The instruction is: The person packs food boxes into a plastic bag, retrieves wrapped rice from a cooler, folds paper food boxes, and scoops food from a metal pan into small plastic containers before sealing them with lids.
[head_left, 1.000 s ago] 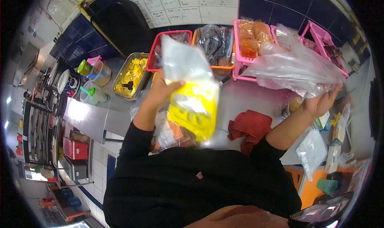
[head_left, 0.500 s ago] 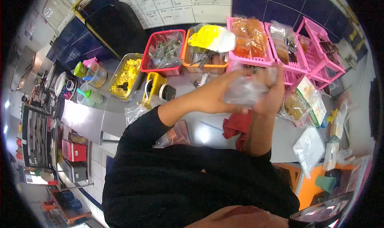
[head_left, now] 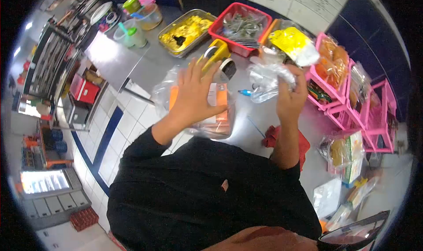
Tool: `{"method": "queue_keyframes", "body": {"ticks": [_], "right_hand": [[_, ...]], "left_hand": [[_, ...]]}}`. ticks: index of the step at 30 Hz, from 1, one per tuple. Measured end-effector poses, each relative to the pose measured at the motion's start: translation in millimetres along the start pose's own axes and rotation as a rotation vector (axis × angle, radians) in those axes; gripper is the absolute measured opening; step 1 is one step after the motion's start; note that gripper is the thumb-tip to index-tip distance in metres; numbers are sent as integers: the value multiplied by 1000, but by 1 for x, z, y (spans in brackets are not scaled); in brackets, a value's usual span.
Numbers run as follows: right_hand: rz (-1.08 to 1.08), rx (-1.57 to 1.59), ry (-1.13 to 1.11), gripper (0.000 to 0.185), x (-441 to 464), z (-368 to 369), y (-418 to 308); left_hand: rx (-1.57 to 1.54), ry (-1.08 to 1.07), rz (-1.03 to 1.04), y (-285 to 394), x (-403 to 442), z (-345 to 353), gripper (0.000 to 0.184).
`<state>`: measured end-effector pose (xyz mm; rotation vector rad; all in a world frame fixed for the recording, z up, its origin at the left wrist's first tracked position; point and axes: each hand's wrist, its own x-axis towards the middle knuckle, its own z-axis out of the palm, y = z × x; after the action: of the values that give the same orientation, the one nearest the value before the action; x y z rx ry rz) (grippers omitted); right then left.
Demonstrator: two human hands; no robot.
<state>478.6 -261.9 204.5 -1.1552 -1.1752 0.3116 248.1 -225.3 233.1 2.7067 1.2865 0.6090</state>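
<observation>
So the crumpled clear bag (head_left: 264, 80) was up over the metal table (head_left: 251, 114), right of centre in the head view. It was bunched into a wad, so I couldn't pick out a clean long axis. Roughly, the loose, puffy part stuck out leftward from your fingers, and a lower flap slanted down toward the table. Couldn't tell which end was the mouth.

Your right hand (head_left: 291, 94) had it pinched between thumb and fingers, hand pointing up and away from you. A blue marker (head_left: 245, 92) lay just left of the wad, its tip pointing left.

Your left hand (head_left: 191, 92) wasn't gripping anything: fingers spread wide, thumb out to the right, right above the bag of orange packs (head_left: 221, 96). Couldn't tell if your palm was touching it.

Past that bag sat the yellow tape dispenser (head_left: 221, 49), angled up to the right. Further back were the metal tray (head_left: 181, 54) of yellow food, the red basket (head_left: 231, 47) and the yellow pouch (head_left: 291, 40), whose pale end pointed down-right toward the pink basket (head_left: 326, 87). A red cloth (head_left: 304, 147) lay beside your right forearm.
</observation>
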Motion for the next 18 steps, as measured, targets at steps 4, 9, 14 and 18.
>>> {"method": "queue_keyframes", "body": {"ticks": [4,9,14,18], "right_hand": [[177,242,65,21,-1,11,13],[345,350,-111,29,-12,47,6],[-64,118,-633,44,-31,115,-27],[-240,-40,-1272,31,-56,185,-38]], "left_hand": [[169,375,-195,-31,-33,22,77],[594,605,-387,-42,-45,-29,53],[-366,225,-696,-128,-64,-38,18],[-732,282,-372,-117,-57,-39,12]]}}
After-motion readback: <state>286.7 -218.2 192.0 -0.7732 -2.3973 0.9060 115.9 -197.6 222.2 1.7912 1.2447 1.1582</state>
